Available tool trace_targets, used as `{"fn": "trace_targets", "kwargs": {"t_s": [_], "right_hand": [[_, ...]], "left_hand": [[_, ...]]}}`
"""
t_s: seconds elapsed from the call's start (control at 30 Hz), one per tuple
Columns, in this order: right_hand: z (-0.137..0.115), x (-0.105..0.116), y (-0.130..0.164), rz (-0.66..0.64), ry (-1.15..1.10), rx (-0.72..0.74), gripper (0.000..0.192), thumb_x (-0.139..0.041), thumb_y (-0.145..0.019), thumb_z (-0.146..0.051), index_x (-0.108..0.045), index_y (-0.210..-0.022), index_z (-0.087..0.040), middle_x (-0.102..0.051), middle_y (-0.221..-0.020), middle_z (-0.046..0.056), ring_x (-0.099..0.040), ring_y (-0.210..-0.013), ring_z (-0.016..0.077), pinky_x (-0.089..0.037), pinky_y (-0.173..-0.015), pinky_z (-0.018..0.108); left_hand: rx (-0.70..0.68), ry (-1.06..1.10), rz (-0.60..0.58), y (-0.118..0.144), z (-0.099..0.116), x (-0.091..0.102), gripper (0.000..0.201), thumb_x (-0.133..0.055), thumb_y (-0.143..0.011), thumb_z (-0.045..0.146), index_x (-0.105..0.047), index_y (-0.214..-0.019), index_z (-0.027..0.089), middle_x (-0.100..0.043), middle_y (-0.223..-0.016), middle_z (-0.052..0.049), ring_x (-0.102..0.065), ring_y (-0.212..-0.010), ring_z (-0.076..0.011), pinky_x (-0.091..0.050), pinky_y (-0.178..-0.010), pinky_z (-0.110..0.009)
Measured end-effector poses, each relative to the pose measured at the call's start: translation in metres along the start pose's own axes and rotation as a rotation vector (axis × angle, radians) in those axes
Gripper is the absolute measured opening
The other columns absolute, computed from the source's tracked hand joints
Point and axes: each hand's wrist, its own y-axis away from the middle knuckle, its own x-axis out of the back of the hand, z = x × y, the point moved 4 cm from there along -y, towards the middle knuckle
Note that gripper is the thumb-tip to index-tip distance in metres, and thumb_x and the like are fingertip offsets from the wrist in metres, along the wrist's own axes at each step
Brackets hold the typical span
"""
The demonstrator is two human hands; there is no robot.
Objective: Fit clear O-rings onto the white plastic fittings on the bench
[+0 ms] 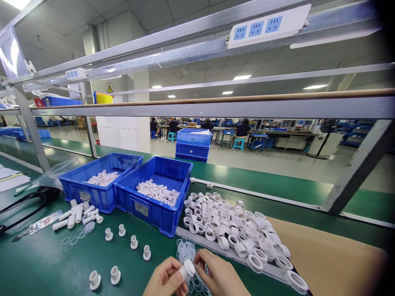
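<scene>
My left hand (165, 279) grips a small white plastic fitting (187, 270) at the bottom edge of the view. My right hand (220, 275) touches the fitting's round end with its fingertips, over a heap of clear rubber rings (185, 249) on the green table. A large pile of white plastic rings (234, 230) lies just beyond the hands to the right. Several white flanged fittings (133, 242) stand upright on the table to the left.
Two blue bins (154, 213) (77, 185) with white parts stand behind the fittings. A heap of white tubes (78, 213) and loose clear rings lie at left. Brown cardboard (333, 263) covers the right. A metal frame with power strips (268, 26) runs overhead. People sit at far benches.
</scene>
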Motion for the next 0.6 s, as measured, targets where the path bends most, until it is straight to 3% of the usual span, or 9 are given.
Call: {"fn": "trace_targets", "kwargs": {"t_s": [0.13, 0.2, 0.27, 0.43, 0.6], "right_hand": [[0.021, -0.017, -0.007, -0.103, 0.222, -0.077, 0.018, -0.046, -0.086, -0.017, -0.059, -0.098, -0.021, -0.066, -0.099, 0.007, -0.064, -0.08, 0.0254, -0.028, -0.06, 0.03], [0.027, -0.021, -0.008, -0.144, 0.23, -0.078, 0.02, -0.048, -0.083, -0.016, -0.059, -0.099, -0.02, -0.067, -0.099, 0.008, -0.065, -0.082, 0.0271, -0.027, -0.06, 0.031], [0.03, -0.022, -0.008, -0.154, 0.213, -0.073, 0.021, -0.049, -0.08, -0.016, -0.059, -0.098, -0.019, -0.067, -0.098, 0.007, -0.065, -0.082, 0.027, -0.026, -0.06, 0.03], [0.031, -0.02, -0.007, -0.147, 0.181, -0.07, 0.021, -0.048, -0.079, -0.016, -0.058, -0.097, -0.02, -0.067, -0.093, 0.005, -0.064, -0.078, 0.024, -0.027, -0.06, 0.029], [0.032, -0.021, -0.009, -0.138, 0.15, -0.069, 0.019, -0.048, -0.078, -0.017, -0.056, -0.095, -0.021, -0.066, -0.09, 0.005, -0.062, -0.074, 0.0221, -0.025, -0.058, 0.028]], "left_hand": [[-0.169, -0.684, 0.243, 0.01, 0.031, 0.018, 0.029, -0.053, -0.088, 0.048, -0.059, -0.094, 0.02, -0.054, -0.089, -0.005, -0.053, -0.074, -0.016, -0.042, -0.068, -0.026], [-0.173, -1.001, 0.272, 0.015, 0.038, 0.024, 0.017, -0.048, -0.09, 0.033, -0.059, -0.095, 0.022, -0.055, -0.096, -0.006, -0.054, -0.08, -0.0178, -0.041, -0.071, -0.027], [-0.096, -1.207, 0.224, 0.017, 0.034, 0.03, 0.013, -0.048, -0.086, 0.024, -0.058, -0.094, 0.022, -0.057, -0.099, -0.006, -0.056, -0.085, -0.0194, -0.041, -0.073, -0.028], [0.203, -1.471, 0.055, 0.022, 0.014, 0.042, 0.026, -0.052, -0.074, 0.014, -0.06, -0.098, 0.021, -0.062, -0.106, -0.007, -0.059, -0.1, -0.0256, -0.044, -0.086, -0.035], [0.362, -1.601, 0.014, 0.028, 0.02, 0.041, 0.036, -0.05, -0.072, 0.011, -0.061, -0.106, 0.016, -0.062, -0.113, -0.011, -0.057, -0.107, -0.0303, -0.045, -0.092, -0.044]]}}
